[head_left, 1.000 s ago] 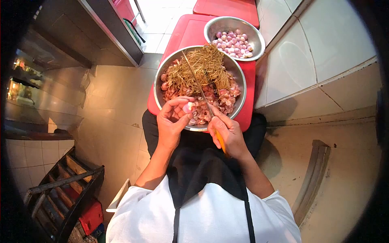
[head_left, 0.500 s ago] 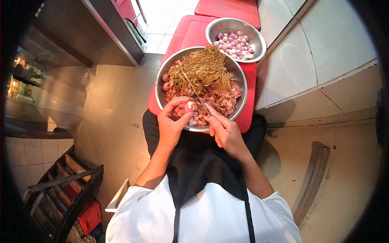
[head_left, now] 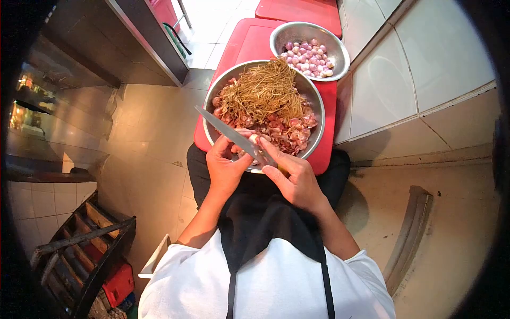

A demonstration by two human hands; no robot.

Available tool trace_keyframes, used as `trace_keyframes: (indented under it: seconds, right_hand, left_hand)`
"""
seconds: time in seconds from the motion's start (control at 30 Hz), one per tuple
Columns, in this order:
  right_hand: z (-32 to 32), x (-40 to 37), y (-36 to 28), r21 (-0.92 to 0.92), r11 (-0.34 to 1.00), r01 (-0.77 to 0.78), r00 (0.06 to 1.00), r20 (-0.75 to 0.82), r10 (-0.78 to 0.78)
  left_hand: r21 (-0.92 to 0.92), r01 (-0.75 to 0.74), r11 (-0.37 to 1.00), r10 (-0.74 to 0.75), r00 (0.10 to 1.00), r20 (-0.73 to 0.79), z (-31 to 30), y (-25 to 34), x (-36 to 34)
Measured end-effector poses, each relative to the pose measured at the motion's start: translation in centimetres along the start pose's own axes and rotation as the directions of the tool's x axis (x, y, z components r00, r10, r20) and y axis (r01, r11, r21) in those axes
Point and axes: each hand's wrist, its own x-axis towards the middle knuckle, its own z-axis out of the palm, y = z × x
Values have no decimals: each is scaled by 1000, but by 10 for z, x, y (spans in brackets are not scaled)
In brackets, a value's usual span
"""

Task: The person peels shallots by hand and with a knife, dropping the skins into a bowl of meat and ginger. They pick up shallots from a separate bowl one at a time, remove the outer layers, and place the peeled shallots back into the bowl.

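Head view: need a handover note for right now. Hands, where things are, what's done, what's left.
Hands: left hand grips a shallot over the near rim of the big bowl; right hand grips the knife, blade on the shallot.
Things: big bowl holds skins and roots; small bowl behind it holds peeled shallots; both sit on a red surface.
Done: a batch peeled.
Left: the shallot in hand, apparently mid-trim.

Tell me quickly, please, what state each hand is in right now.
Left hand: closed, holding a small pale pink shallot.
Right hand: closed, holding a long steel-bladed knife, blade pointing across to the left.
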Motion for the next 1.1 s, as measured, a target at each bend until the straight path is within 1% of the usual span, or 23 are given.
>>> trace_keyframes:
  seconds: [0.13, 0.23, 0.3, 0.33, 0.37, 0.4, 0.43, 0.47, 0.53, 0.57, 0.67, 0.77, 0.8, 0.83, 0.87, 0.93, 1.03, 1.1]
  right_hand:
    - [1, 1, -4, -9, 1000, -21, 1000, -7, 21]
    - [4, 0, 6, -71, 996, -45, 999, -18, 44]
    - [10, 4, 22, -17, 999, 31, 994, -109, -32]
    - [9, 2, 25, 93, 994, -48, 992, -113, 59]
    - [8, 2, 25, 204, 971, -124, 982, -116, 149]
    - [2, 1, 15, 385, 869, -311, 936, -34, 350]
    - [0, -1, 10, 532, 699, -477, 852, 85, 517]
    - [4, -1, 13, 580, 687, -437, 864, 58, 500]
    - [0, 2, 8, 594, 659, -462, 847, 74, 526]
    - [-3, 2, 6, 601, 644, -473, 838, 82, 540]
    - [-6, -2, 12, 567, 673, -476, 848, 92, 522]
    - [-8, -2, 3, 341, 836, -429, 900, 87, 427]
    - [-7, -1, 4, 250, 917, -309, 950, 42, 309]
    - [-5, -1, 5, 152, 972, -182, 983, 9, 182]
    - [-4, 0, 6, 48, 998, -49, 999, -11, 50]
    - [-2, 0, 2, 95, 991, -90, 996, 13, 89]
    - [0, 0, 0, 135, 984, -115, 993, 24, 113]
    - [2, 1, -1, 129, 986, -106, 994, 13, 105]
  left_hand:
    - [38, -44, 998, 43, 999, 17, -1, 0, 0]
    - [37, -130, 991, 129, 991, 40, -6, -7, 0]
    - [82, -175, 981, 168, 982, 80, -2, -3, -1]
    - [102, -198, 975, 188, 977, 100, 0, -1, -1]
    - [75, -178, 981, 171, 981, 92, 2, -2, -1]
    - [49, -158, 986, 153, 985, 82, 2, -3, -1]
    - [24, -138, 990, 136, 988, 73, 1, -4, -1]
    - [-17, -112, 994, 113, 992, 65, 2, -4, 0]
    - [-101, -59, 993, 65, 996, 54, 3, -3, 1]
    - [-100, -60, 993, 66, 996, 56, 2, -5, 1]
    - [-108, -68, 992, 75, 996, 57, 1, -9, 3]
    - [-117, -78, 990, 83, 996, 37, 3, -7, 4]
    - [-106, -76, 991, 80, 996, 27, 2, -8, 4]
    - [-96, -74, 993, 76, 997, 19, 2, -8, 3]
    - [-48, -82, 995, 83, 996, 17, 2, -7, 3]
    - [49, -98, 994, 97, 995, 12, 2, -5, 3]
    - [87, -151, 985, 151, 989, 12, 0, -7, 3]
    - [53, -150, 987, 150, 989, 0, 1, -8, 3]
